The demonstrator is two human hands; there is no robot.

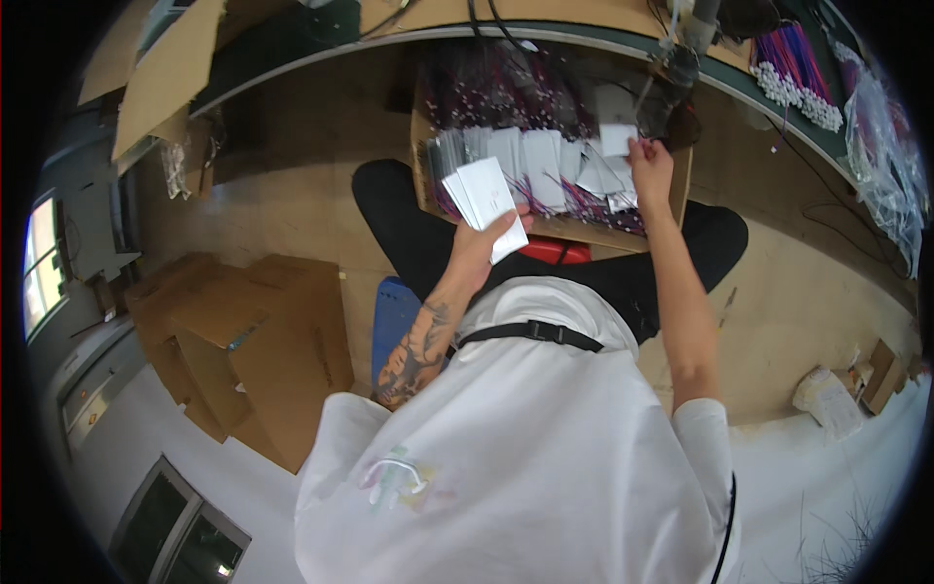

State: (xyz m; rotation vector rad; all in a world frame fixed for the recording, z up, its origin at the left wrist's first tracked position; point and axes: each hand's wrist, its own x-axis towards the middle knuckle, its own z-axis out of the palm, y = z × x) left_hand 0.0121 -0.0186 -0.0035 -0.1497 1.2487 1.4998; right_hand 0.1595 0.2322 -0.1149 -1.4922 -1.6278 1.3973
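My left hand (477, 245) is closed around a fanned stack of flat white rectangular pieces (494, 200), held over the near left part of an open cardboard box (574, 230). Over the box's right side, my right hand (651, 167) pinches the edge of one more white rectangular piece (615, 139). Inside the box stands a row of similar white pieces (543, 167), some leaning at the right. Bundles of purple and red wires with small white ends (496, 92) lie behind them, and more wires show along the near wall. The box rests between my legs.
Above the box runs the edge of a workbench (341, 47). On its right lie a wire bundle with white connectors (798, 92) and a clear plastic bag (885, 156). A large cardboard box (263, 341) stands on the left floor. Cardboard scraps (880, 375) lie at right.
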